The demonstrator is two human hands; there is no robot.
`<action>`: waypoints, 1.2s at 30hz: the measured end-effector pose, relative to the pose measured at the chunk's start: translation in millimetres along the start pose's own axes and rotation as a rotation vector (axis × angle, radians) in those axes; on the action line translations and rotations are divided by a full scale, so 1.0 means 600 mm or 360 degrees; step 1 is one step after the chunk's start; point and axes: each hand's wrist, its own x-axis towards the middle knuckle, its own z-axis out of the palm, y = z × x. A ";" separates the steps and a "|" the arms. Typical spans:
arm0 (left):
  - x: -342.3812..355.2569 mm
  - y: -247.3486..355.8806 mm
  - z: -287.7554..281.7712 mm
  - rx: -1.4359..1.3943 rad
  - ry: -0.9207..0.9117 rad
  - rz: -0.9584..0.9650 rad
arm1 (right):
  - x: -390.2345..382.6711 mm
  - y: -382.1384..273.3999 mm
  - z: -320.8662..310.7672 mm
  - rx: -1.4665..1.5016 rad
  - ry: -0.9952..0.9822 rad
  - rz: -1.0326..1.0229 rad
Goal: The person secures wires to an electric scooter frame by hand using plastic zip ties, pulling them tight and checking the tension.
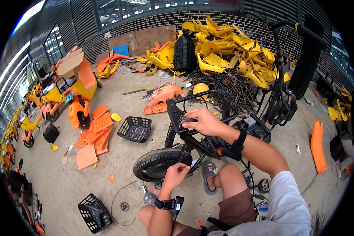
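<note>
My right hand (201, 122) is closed on a small dark tool (189, 119) at the upper bracket of a black scooter frame (173, 114). My left hand (176, 173) is lower, near the lower end of a black shock absorber (185, 153), with its fingertips pinched; what they hold, if anything, is too small to make out. The rear wheel (149, 165) stands beside that hand, with a second shock (170, 135) above it. A black battery-box part (251, 125) sits on the frame to the right.
Black baskets (133, 129) lie on the concrete floor among orange panels (100, 129). Yellow-orange scooters (76, 94) stand at left. A heap of yellow body parts (220, 47) fills the back. An orange strip (318, 145) lies at right. Another person (15, 183) works at far left.
</note>
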 end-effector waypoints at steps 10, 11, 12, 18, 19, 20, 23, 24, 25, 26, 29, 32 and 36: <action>-0.006 0.015 -0.003 0.0055 0.0021 -0.0008 | -0.001 0.007 -0.002 0.0054 -0.0033 0.0068; -0.006 0.011 -0.004 0.0075 0.0028 0.0020 | -0.003 -0.011 -0.003 -0.0073 -0.0041 0.0118; -0.007 0.008 -0.005 0.0077 0.0031 0.0018 | -0.004 -0.024 -0.003 -0.0201 -0.0049 0.0169; -0.003 0.012 0.001 0.0090 0.0027 0.0017 | -0.007 -0.003 0.001 0.0095 0.0006 0.0038; -0.003 0.010 -0.001 0.0090 0.0025 0.0008 | -0.007 -0.006 0.003 0.0090 0.0019 0.0061; -0.005 0.008 -0.001 0.0090 0.0017 -0.0005 | -0.008 -0.014 0.003 -0.0019 0.0030 0.0101; -0.006 0.012 0.001 0.0071 0.0010 -0.0006 | -0.009 -0.021 0.004 -0.0072 0.0039 0.0095; -0.007 0.017 0.001 0.0076 -0.0001 -0.0030 | -0.009 -0.014 0.006 0.0076 0.0061 0.0048; -0.007 0.024 0.001 0.0081 -0.0014 -0.0054 | -0.010 -0.007 0.007 0.0223 0.0083 -0.0001; -0.008 0.028 0.000 0.0088 -0.0016 -0.0083 | -0.008 -0.002 0.010 0.0218 0.0088 0.0013; -0.006 0.012 0.002 0.0052 0.0039 -0.0072 | -0.009 -0.010 0.010 -0.0043 0.0114 0.0097; -0.007 0.012 0.002 0.0029 0.0037 -0.0071 | -0.009 -0.012 0.009 -0.0127 0.0097 0.0022; -0.008 0.013 0.003 0.0026 0.0021 -0.0069 | -0.012 0.015 0.010 0.0317 0.0036 -0.0036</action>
